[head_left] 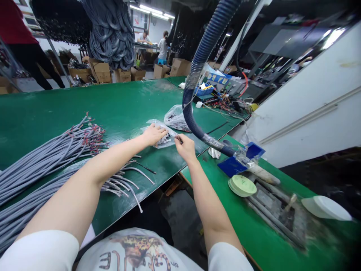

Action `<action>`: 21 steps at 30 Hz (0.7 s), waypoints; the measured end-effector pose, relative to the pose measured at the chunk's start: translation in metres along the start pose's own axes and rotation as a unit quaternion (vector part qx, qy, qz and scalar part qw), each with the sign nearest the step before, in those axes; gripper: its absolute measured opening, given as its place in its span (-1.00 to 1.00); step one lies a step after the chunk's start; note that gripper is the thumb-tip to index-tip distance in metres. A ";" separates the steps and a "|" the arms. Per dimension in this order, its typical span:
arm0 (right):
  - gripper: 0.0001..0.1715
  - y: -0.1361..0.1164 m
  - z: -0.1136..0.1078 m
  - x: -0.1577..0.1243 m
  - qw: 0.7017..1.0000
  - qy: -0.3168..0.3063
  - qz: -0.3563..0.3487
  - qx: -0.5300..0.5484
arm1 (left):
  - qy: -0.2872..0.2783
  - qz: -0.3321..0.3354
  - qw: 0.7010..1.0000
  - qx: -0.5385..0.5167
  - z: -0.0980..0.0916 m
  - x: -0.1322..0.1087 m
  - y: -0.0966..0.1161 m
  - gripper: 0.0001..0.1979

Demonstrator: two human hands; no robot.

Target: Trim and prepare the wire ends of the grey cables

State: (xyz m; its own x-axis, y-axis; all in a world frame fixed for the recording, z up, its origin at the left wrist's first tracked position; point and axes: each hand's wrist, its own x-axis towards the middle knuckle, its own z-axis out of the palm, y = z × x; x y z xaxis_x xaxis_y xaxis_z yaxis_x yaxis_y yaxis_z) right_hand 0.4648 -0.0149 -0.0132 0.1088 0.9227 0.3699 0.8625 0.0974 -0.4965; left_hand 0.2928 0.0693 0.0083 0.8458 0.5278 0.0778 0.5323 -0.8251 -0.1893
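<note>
Head view, clear plastic bag (164, 144), left hand (154, 134) atop, fingers extended, right hand (186, 148) beside bag (pinching small dark piece (179, 140))

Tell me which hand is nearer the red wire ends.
Left. The left hand is on the clear bag, right of the red wire ends; the right hand is farther right, at the bag's edge.

Beyond our right hand (185, 148) we see bright ceiling tubes (150, 9) and tabletop (132, 99) glare; rightward, edges stretch and blur.
</note>
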 end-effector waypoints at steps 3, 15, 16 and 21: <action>-0.59 -0.003 0.009 0.011 0.997 -0.046 0.035 0.058 | -0.014 0.018 1.000 -0.004 0.009 0.005 0.000 -0.04; -0.45 0.013 0.012 0.011 0.994 0.007 0.068 0.088 | 0.034 0.010 0.991 -0.131 -0.008 0.001 -0.015 -0.59; -0.45 0.011 0.011 0.010 0.994 0.012 0.072 0.086 | 0.050 0.004 0.990 -0.129 -0.011 0.002 -0.016 -0.61; -0.52 0.003 0.013 0.003 0.994 0.016 0.074 0.074 | 0.104 -0.100 0.981 -0.133 -0.008 0.002 -0.015 -0.73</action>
State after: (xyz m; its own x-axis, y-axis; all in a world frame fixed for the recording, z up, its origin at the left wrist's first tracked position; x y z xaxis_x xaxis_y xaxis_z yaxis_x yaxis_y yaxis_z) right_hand 0.4610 -0.0070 -0.0236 0.2469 0.9190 0.3074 0.7534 0.0174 -0.6573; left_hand 0.2867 0.0806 0.0191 0.6980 0.6542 0.2913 0.6550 -0.7476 0.1098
